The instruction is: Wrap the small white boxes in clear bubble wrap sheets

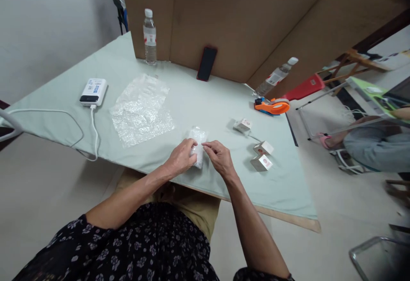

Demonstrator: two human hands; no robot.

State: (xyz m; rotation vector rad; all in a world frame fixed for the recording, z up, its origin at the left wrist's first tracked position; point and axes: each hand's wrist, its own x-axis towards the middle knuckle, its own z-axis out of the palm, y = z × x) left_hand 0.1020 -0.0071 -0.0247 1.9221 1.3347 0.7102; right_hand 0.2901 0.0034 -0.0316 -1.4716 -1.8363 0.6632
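A small bubble-wrapped package (198, 136) lies on the table near its front edge. My left hand (183, 156) grips the package from the left, with thumb and fingers closed on its side. On the package's right side, my right hand (220, 158) has thumb and forefinger pinched together at its edge. Whatever is between those fingertips is too small to make out. Two or so loose sheets of bubble wrap (141, 116) lie flat to the left, partly overlapping. Off to the right of my right hand sit three small boxes (262, 163) with red marks.
An orange tape dispenser (272, 106) sits at the right edge, near a leaning water bottle (275, 78). Another bottle (150, 42) and a phone (206, 63) stand by the cardboard screen (218, 16). A white device (94, 92) trails a cable. A person's leg (368, 148) shows at right.
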